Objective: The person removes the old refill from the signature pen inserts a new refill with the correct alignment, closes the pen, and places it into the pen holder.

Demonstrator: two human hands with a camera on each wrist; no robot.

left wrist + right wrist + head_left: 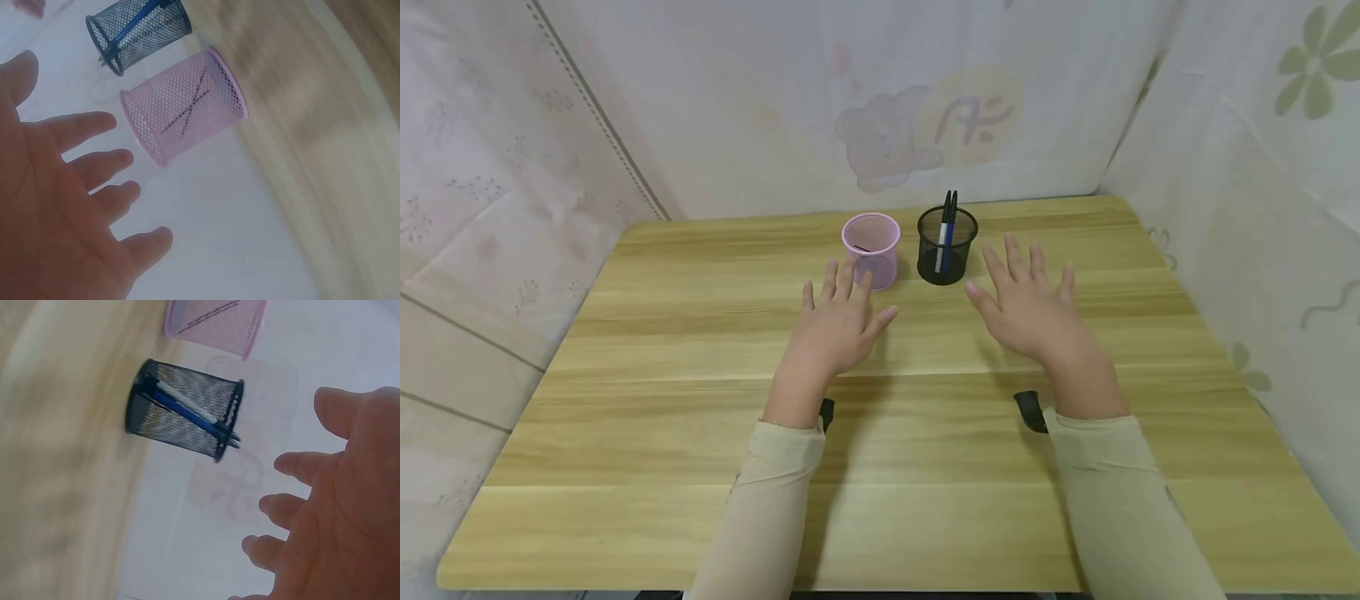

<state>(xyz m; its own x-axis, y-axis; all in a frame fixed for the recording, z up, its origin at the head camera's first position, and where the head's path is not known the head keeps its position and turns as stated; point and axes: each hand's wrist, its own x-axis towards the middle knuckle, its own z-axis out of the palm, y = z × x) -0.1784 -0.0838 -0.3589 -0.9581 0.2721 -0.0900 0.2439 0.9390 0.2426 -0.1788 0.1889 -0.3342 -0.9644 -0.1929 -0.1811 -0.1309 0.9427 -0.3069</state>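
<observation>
A pink mesh pen holder (881, 268) stands near the back of the wooden table, with two thin dark sticks (195, 100) showing through its mesh in the left wrist view. Right of it is a black mesh pen holder (929, 260) containing two pens, one blue (181, 411) and one white (187, 402), with dark ends up. My left hand (832, 329), fingers spread and palm down, hovers in front of the pink holder and overlaps its lower left in the head view. Similarly spread, my right hand (1032, 312) hangs to the right of the black holder. Both hands hold nothing.
The wooden table (700, 350) meets a pale printed cloth (745, 108) at the back, and similar cloth rises along both sides. A dark piece shows at each wrist, beside the left sleeve (767, 500) and the right sleeve (1127, 500).
</observation>
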